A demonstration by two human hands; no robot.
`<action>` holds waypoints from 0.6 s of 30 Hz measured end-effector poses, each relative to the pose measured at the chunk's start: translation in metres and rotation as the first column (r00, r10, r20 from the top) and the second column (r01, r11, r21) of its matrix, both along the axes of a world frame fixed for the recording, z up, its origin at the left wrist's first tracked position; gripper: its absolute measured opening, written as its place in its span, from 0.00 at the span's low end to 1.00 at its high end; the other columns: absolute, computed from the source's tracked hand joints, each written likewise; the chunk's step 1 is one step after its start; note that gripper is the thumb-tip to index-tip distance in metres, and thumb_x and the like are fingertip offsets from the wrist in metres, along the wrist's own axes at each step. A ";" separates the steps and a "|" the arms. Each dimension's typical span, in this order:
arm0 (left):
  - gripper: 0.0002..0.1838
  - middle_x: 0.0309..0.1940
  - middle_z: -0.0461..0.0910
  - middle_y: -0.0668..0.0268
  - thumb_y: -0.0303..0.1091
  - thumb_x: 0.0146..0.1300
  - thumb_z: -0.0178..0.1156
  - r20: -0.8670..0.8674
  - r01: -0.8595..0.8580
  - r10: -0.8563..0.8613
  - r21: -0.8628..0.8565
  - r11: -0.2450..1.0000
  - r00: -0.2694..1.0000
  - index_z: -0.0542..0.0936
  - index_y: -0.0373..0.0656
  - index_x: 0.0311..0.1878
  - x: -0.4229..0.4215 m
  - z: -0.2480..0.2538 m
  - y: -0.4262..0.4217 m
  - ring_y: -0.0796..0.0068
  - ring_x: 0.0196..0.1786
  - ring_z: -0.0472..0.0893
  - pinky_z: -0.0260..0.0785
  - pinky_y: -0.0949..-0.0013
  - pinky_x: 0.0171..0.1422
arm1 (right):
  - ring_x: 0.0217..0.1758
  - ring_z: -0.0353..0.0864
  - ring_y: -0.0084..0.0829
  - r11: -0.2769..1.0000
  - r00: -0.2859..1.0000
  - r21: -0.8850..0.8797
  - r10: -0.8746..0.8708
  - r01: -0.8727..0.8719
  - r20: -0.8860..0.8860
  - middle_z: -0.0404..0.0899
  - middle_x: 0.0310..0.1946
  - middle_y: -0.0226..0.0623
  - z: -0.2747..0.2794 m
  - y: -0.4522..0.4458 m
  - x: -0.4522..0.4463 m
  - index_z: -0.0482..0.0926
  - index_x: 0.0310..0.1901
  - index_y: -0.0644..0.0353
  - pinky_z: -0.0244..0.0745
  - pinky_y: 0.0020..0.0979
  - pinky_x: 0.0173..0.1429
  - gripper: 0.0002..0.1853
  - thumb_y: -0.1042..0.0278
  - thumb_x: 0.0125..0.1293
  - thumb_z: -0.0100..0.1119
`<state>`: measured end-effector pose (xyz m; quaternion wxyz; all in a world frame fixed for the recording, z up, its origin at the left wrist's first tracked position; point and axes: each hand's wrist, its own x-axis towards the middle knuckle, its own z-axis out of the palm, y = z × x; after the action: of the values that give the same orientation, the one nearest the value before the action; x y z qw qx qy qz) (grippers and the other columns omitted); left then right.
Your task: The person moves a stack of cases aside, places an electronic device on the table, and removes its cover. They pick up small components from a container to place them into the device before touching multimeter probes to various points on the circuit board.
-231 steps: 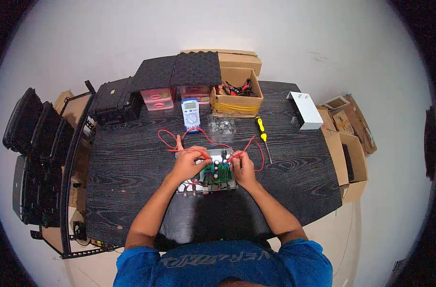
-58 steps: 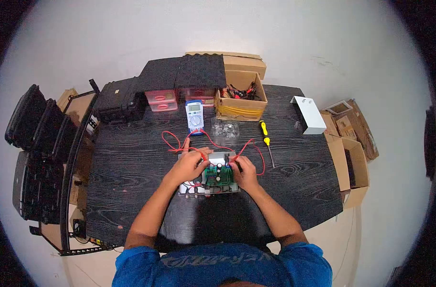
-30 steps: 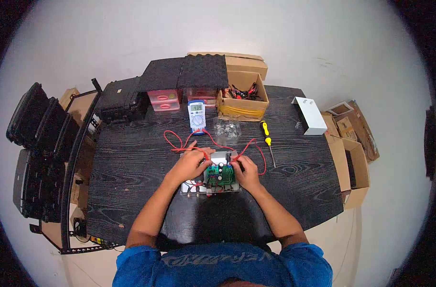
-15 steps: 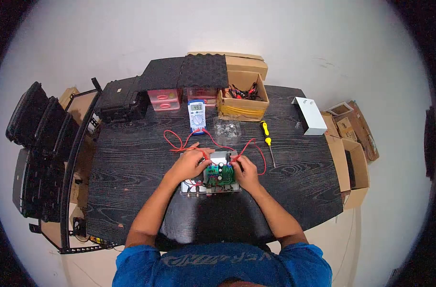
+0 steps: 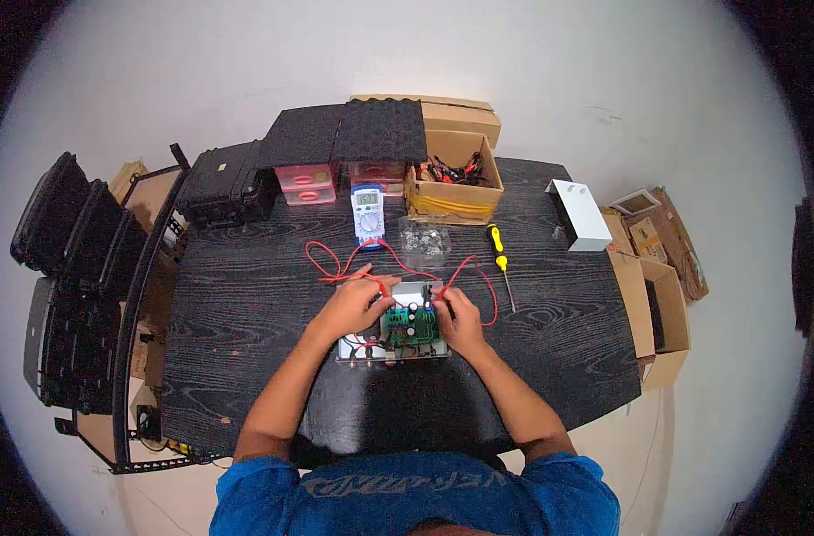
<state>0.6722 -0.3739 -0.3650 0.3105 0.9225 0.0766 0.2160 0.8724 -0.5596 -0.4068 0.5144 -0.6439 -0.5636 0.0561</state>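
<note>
A metal chassis [image 5: 343, 349] with a green circuit board [image 5: 422, 326] inside lies on the table in front of me. Over its left part, my left hand [image 5: 353, 305] is closed on a red test probe [image 5: 385, 290] that points down at the board. My right hand [image 5: 460, 322] pinches another red test probe [image 5: 442, 292] at the board's upper right; the exact contact of both tips is hidden. Red leads run from the probes to a blue and white multimeter [image 5: 368, 219] behind the chassis, its display lit.
A yellow and black screwdriver [image 5: 498, 250] and a clear bag of small parts [image 5: 423, 243] lie beyond the chassis. Farther back stand a cardboard box [image 5: 451, 204] of cables, pink drawers [image 5: 308, 195] and a black case [image 5: 224, 188]. A white metal cover [image 5: 581, 217] is at the right.
Both hands stay almost still on the probes. The red lead near my right hand has shifted slightly, and the multimeter's displayed reading looks different.
</note>
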 end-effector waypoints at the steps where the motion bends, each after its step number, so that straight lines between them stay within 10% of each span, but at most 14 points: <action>1: 0.04 0.63 0.86 0.58 0.32 0.73 0.65 -0.008 0.000 0.000 -0.009 1.000 1.000 0.81 0.44 0.44 -0.001 0.004 -0.001 0.56 0.69 0.82 0.52 0.37 0.86 | 0.48 0.89 0.49 1.000 1.000 -0.005 -0.002 0.002 -0.009 0.85 0.49 0.50 0.001 0.000 -0.001 0.82 0.59 0.62 0.84 0.39 0.51 0.13 0.69 0.78 0.59; 18: 0.07 0.62 0.86 0.58 0.35 0.72 0.66 0.011 -0.014 0.014 0.008 1.000 1.000 0.83 0.42 0.42 0.001 0.002 -0.001 0.56 0.66 0.84 0.55 0.40 0.86 | 0.46 0.90 0.43 1.000 1.000 0.008 0.020 -0.020 -0.008 0.85 0.49 0.48 -0.001 0.000 0.002 0.83 0.57 0.62 0.84 0.36 0.50 0.12 0.70 0.78 0.60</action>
<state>0.6727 -0.3748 -0.3628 0.3056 0.9220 0.0807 0.2235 0.8739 -0.5596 -0.4073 0.5185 -0.6358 -0.5684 0.0616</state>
